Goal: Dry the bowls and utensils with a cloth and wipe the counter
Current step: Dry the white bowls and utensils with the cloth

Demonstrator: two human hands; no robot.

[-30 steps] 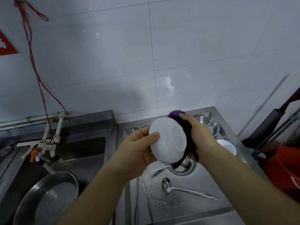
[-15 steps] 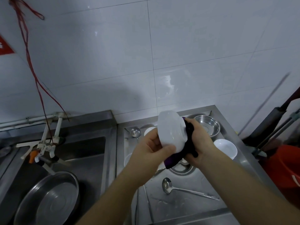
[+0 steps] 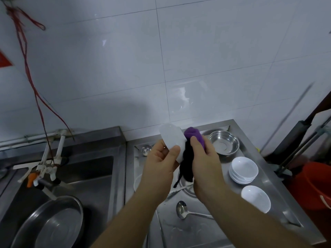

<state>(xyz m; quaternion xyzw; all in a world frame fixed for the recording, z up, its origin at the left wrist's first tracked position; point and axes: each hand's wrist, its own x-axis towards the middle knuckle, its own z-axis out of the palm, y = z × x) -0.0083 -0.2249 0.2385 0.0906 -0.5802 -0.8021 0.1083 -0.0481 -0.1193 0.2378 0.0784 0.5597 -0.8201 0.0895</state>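
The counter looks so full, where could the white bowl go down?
Bare steel shows on the counter at the near edge, in front of the ladle. It is crowded at the back by the steel bowl, and along the right by the stacked bowls and the single bowl.

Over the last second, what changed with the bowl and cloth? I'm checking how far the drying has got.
The left hand turned the white bowl from underside-on to nearly edge-on. The right hand shifted the purple-and-black cloth along with it, pressing against the bowl. Both hands kept their hold. The soup ladle, steel bowl and stacked white bowls stayed put.
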